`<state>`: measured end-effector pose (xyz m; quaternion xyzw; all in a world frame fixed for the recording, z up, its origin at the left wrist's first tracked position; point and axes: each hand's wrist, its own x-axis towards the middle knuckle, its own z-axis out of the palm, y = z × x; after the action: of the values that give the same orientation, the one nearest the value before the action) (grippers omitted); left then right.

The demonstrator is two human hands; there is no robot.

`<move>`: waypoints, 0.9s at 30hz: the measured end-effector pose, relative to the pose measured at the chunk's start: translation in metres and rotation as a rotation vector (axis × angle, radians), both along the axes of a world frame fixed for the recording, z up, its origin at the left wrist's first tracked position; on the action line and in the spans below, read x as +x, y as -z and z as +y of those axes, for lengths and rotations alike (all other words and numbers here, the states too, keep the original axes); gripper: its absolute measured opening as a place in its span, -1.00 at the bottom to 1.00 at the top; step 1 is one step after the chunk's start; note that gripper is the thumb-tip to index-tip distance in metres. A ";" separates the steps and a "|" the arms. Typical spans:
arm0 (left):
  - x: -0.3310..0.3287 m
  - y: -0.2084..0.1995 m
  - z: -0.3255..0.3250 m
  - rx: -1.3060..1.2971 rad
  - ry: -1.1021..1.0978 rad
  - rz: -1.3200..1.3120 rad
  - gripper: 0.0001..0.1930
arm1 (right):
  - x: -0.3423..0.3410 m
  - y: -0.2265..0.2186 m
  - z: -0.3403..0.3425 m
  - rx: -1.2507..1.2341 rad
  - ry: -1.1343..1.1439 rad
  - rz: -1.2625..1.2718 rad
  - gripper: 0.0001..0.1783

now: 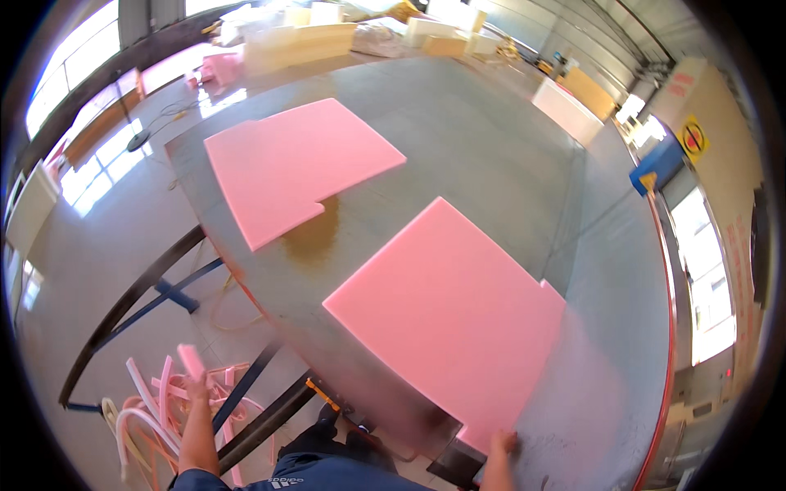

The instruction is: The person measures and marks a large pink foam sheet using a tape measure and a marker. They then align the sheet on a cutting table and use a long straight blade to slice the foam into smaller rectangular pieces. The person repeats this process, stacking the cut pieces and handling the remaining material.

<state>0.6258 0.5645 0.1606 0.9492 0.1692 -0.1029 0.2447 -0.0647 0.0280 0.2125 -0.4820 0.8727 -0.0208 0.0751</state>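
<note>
My left hand (pixel 196 388) is out past the table's left edge, closed round a short pink foam offcut (pixel 190 360). Below and around it is a tangle of pink and cream foam strips (pixel 168 405) by the floor. At the near edge of the table, my right hand (pixel 503 443) is curled at the near corner of a large pink foam sheet (pixel 450 311); its fingers are partly hidden. That sheet lies flat on the grey table (pixel 467 123) with small notches at its edges. Farther left lies a second pink foam sheet (pixel 303 168), with a cut-out on its near side.
Dark curved metal bars and a blue strut (pixel 176 295) stick out at the table's left side. An orange-handled tool (pixel 322 394) shows beside the near left edge. Foam blocks (pixel 299 47) are piled at the back. A blue machine part (pixel 657 165) stands at the right.
</note>
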 end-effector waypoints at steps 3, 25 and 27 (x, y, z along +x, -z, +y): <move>-0.004 0.004 0.031 0.566 -0.081 -0.099 -0.14 | -0.043 0.013 -0.010 -0.027 0.038 -0.105 -0.36; -0.062 -0.106 -0.258 -0.402 0.410 0.206 -0.45 | 0.020 -0.044 -0.009 0.389 0.037 -1.869 -0.32; -0.039 -0.116 -0.277 -0.184 0.373 0.183 -0.44 | 0.014 -0.042 -0.029 0.263 0.072 -1.906 -0.28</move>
<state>0.5871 0.2875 0.2764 0.9244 0.0024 -0.2469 0.2908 -0.0506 -0.0009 0.2547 -0.2233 0.4545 -0.3080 0.8055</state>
